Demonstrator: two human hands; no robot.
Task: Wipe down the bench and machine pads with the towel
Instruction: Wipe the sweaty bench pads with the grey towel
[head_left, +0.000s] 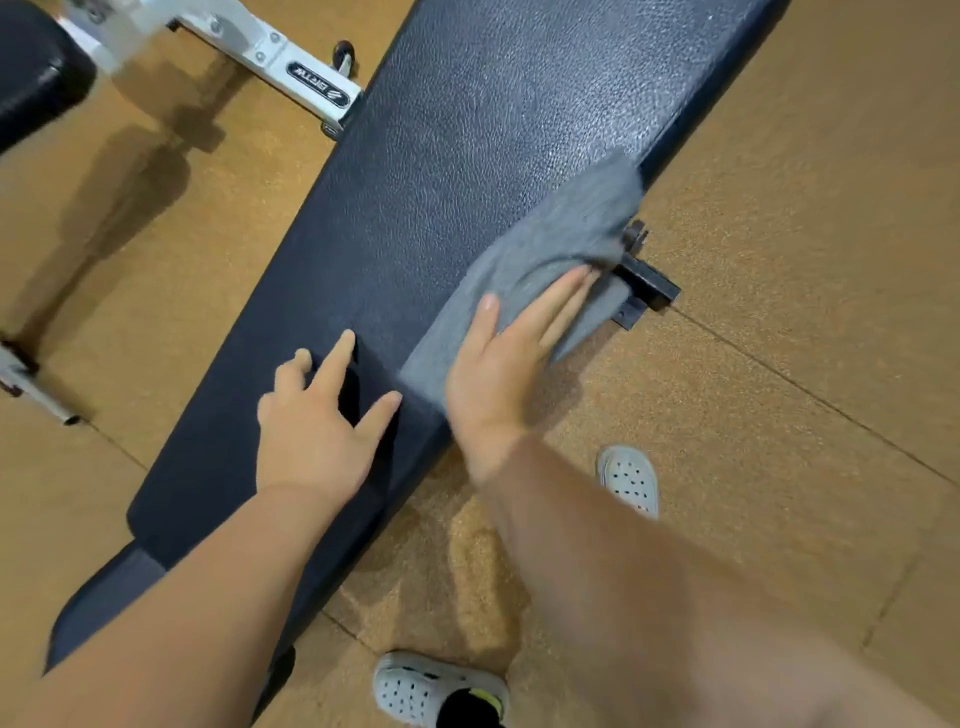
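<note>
A long dark blue padded bench (447, 171) runs diagonally from the lower left to the upper right. A grey towel (550, 244) lies over its right edge and hangs partly off the side. My right hand (504, 364) presses flat on the towel with fingers stretched out. My left hand (322, 415) rests on the bare pad beside it, fingers spread, holding nothing. A shorter seat pad (104, 597) continues the bench at the lower left.
A white machine frame (280, 57) and another black pad (31, 78) stand at the upper left. A black bracket (644, 286) sticks out under the bench's right side. My two grey clogs (628, 478) stand on the tan floor.
</note>
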